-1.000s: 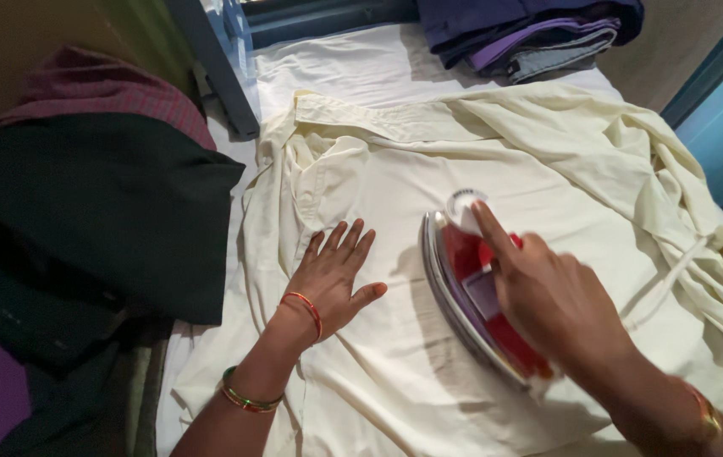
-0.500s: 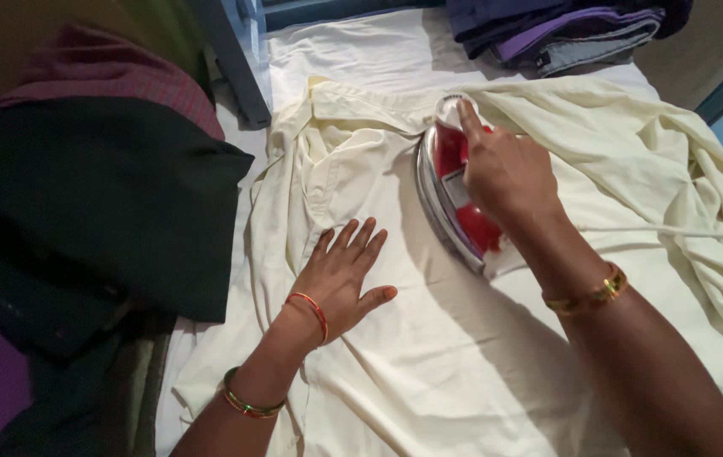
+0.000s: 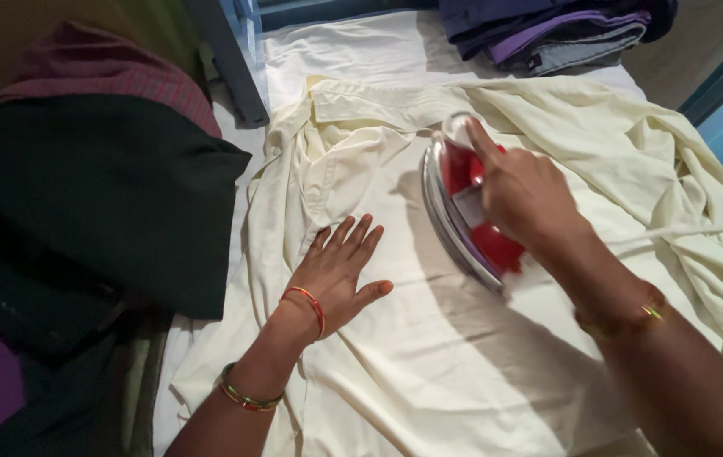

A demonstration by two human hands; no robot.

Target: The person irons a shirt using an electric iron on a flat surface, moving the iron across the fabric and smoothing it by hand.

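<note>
Head view — right hand (image 3: 527, 190) gripping red iron (image 3: 471, 211), left hand (image 3: 336, 275) flat on cream shirt (image 3: 463, 364)

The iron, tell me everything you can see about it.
The iron has a red body and a shiny silver soleplate rim that narrows to a point toward the collar of the cream shirt. It sits flat on the shirt, angled diagonally across the spread fabric. The right hand grips its handle from above, index finger stretched toward the pale front end, hiding most of the top. A white cord trails off to the right. The left hand lies flat on the shirt nearby, not touching it.
</note>
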